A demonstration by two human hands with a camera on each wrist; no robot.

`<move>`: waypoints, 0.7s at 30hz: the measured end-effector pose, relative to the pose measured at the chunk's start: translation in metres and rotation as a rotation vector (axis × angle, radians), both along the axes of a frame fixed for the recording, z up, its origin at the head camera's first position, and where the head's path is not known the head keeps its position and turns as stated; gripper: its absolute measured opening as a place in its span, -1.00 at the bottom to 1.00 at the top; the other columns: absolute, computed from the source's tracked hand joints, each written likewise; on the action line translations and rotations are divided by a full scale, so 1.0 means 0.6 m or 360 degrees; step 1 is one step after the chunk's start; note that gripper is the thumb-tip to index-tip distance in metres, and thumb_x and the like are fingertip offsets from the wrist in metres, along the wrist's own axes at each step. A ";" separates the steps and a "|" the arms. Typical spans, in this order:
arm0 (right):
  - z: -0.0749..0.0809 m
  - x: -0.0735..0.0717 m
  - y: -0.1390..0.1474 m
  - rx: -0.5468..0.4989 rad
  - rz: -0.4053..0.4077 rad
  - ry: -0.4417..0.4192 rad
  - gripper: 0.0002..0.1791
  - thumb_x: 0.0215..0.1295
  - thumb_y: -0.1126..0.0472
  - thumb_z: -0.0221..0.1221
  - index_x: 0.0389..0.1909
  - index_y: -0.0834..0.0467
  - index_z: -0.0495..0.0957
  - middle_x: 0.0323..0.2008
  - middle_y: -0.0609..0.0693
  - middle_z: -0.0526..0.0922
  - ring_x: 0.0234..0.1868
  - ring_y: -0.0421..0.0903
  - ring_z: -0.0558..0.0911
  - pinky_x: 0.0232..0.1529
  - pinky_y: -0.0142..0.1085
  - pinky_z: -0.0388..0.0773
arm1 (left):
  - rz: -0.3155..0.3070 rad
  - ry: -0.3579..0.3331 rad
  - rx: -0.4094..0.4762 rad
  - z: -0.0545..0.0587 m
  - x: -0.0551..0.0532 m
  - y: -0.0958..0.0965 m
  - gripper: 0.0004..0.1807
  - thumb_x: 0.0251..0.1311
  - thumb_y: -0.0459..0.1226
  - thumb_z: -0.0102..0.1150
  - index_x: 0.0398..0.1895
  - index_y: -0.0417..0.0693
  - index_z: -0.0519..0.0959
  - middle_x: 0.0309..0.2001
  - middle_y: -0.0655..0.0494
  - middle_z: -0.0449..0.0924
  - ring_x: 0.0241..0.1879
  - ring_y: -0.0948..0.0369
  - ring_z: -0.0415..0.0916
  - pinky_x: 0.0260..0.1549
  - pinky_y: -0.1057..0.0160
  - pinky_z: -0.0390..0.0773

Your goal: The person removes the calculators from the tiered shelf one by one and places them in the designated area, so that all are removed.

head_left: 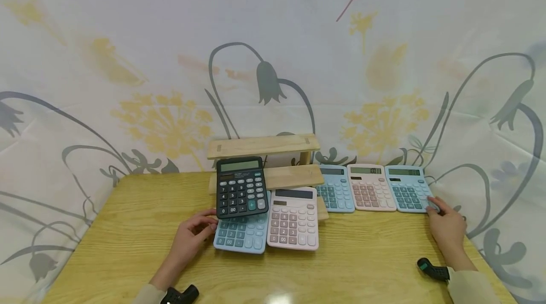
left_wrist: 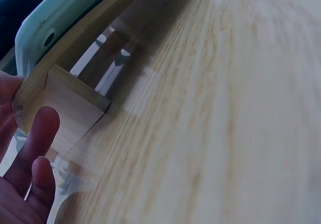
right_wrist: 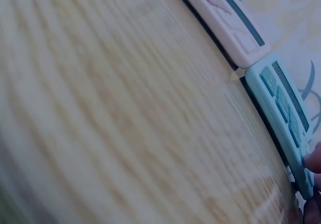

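Note:
My left hand (head_left: 194,236) is at the left end of a tiered wooden stand (head_left: 294,177), beside a light blue calculator (head_left: 242,234). In the left wrist view, a fingertip is right at the plank corner and the other fingers (left_wrist: 43,128) are loosely bent. A black calculator (head_left: 241,185) overlaps the top of that blue one, with a pink calculator (head_left: 293,221) alongside. My right hand (head_left: 447,225) holds the lower right corner of another light blue calculator (head_left: 408,188); the right wrist view shows the thumb (right_wrist: 313,161) against its edge.
Left of the right-hand blue calculator, a pink calculator (head_left: 371,188) and another blue one (head_left: 334,190) complete a row, the latter beside the stand. Everything is on a wood-grain table (head_left: 362,256). A flower-patterned cloth (head_left: 273,19) hangs behind.

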State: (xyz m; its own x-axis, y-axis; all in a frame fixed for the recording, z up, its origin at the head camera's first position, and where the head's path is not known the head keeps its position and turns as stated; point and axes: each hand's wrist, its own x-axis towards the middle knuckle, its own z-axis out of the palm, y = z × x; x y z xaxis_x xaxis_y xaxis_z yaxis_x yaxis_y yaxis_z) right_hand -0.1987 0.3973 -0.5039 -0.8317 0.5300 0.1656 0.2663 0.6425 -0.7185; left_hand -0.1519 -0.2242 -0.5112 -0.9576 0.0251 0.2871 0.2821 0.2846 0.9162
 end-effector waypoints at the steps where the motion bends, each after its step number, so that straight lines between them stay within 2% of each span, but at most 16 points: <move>1: 0.001 0.001 0.000 -0.0018 -0.0005 -0.0002 -0.56 0.47 0.26 -0.02 0.29 0.34 0.44 0.34 0.32 0.34 0.35 0.35 0.30 0.38 0.14 0.06 | 0.0000 -0.0004 -0.0003 0.001 0.000 0.000 -0.93 0.26 -0.45 0.26 -0.29 -0.16 0.70 0.08 -0.12 0.61 0.07 0.42 0.48 -0.17 0.37 0.54; 3: 0.003 0.002 -0.001 -0.0055 -0.0022 -0.0010 -0.54 0.47 0.23 -0.02 0.31 0.32 0.43 0.35 0.30 0.34 0.37 0.31 0.30 0.37 0.11 0.10 | -0.0003 -0.0005 -0.0009 0.002 0.001 0.001 -0.94 0.27 -0.44 0.25 -0.28 -0.16 0.70 0.09 -0.11 0.61 0.07 0.41 0.48 -0.17 0.36 0.54; 4: 0.003 0.002 -0.002 -0.0070 -0.0036 -0.0010 -0.54 0.47 0.23 -0.01 0.31 0.30 0.44 0.35 0.28 0.35 0.36 0.28 0.34 0.34 0.06 0.19 | 0.0000 -0.0004 -0.0011 0.003 0.001 0.001 -0.94 0.26 -0.44 0.26 -0.28 -0.16 0.70 0.09 -0.11 0.61 0.08 0.41 0.48 -0.16 0.36 0.54; 7: 0.004 0.002 -0.004 -0.0108 -0.0077 -0.0023 -0.53 0.45 0.21 0.00 0.32 0.25 0.45 0.31 0.26 0.44 0.23 0.18 0.47 0.08 -0.20 0.41 | 0.0010 0.0001 -0.0019 0.005 0.001 0.000 -0.93 0.26 -0.44 0.26 -0.29 -0.15 0.70 0.09 -0.09 0.61 0.08 0.41 0.48 -0.16 0.37 0.54; 10: 0.006 0.003 -0.005 -0.0139 -0.0119 -0.0024 -0.53 0.42 0.21 0.01 0.30 0.22 0.48 0.25 0.26 0.50 0.17 0.14 0.51 -0.07 -0.36 0.40 | 0.0008 -0.0001 -0.0021 0.006 0.002 0.000 -0.93 0.25 -0.44 0.26 -0.29 -0.15 0.70 0.09 -0.09 0.61 0.08 0.42 0.48 -0.16 0.37 0.54; 12: 0.009 0.003 -0.004 -0.0175 -0.0132 -0.0028 -0.53 0.42 0.22 0.00 0.31 0.22 0.48 0.26 0.27 0.49 0.25 0.16 0.48 0.09 -0.31 0.44 | -0.0003 -0.0004 -0.0018 0.005 0.001 -0.001 -0.93 0.26 -0.44 0.26 -0.29 -0.15 0.70 0.09 -0.10 0.61 0.07 0.42 0.48 -0.16 0.37 0.54; 15: 0.015 0.003 -0.004 -0.0202 -0.0135 -0.0033 -0.52 0.43 0.21 -0.02 0.32 0.23 0.46 0.28 0.27 0.46 0.32 0.20 0.42 0.26 -0.05 0.36 | -0.0020 -0.0002 0.0000 0.003 0.001 -0.001 -0.93 0.26 -0.44 0.26 -0.28 -0.16 0.70 0.10 -0.12 0.60 0.08 0.43 0.48 -0.15 0.37 0.54; 18: 0.023 0.005 -0.008 -0.0191 -0.0120 -0.0026 -0.52 0.43 0.20 -0.03 0.31 0.24 0.46 0.29 0.28 0.46 0.27 0.20 0.44 0.09 -0.09 0.41 | -0.0022 0.0009 0.0010 0.000 0.001 -0.001 -0.94 0.27 -0.44 0.25 -0.28 -0.17 0.70 0.10 -0.14 0.60 0.08 0.45 0.47 -0.14 0.39 0.54; 20: 0.028 0.006 -0.014 -0.0176 -0.0099 -0.0006 -0.52 0.43 0.19 -0.04 0.30 0.26 0.48 0.27 0.28 0.47 0.21 0.20 0.45 -0.07 -0.19 0.38 | -0.0025 0.0014 0.0015 -0.001 0.001 -0.002 -0.94 0.27 -0.44 0.25 -0.28 -0.18 0.70 0.10 -0.15 0.59 0.07 0.45 0.48 -0.17 0.38 0.54; 21: 0.031 0.007 -0.017 -0.0169 -0.0094 0.0001 -0.52 0.44 0.19 -0.04 0.29 0.26 0.48 0.27 0.27 0.48 0.20 0.20 0.45 -0.09 -0.20 0.36 | -0.0028 0.0015 0.0018 -0.002 0.000 -0.002 -0.94 0.27 -0.43 0.25 -0.27 -0.19 0.70 0.10 -0.16 0.59 0.06 0.45 0.48 -0.19 0.37 0.55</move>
State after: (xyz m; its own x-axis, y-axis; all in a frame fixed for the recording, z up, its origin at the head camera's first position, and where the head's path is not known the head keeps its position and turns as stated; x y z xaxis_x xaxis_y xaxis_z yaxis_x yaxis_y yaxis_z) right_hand -0.1946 0.3869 -0.4851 -0.7984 0.5926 0.1068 0.3008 0.5462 -0.7818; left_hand -0.1518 -0.2253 -0.5124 -0.9543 0.0387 0.2963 0.2955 0.2690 0.9167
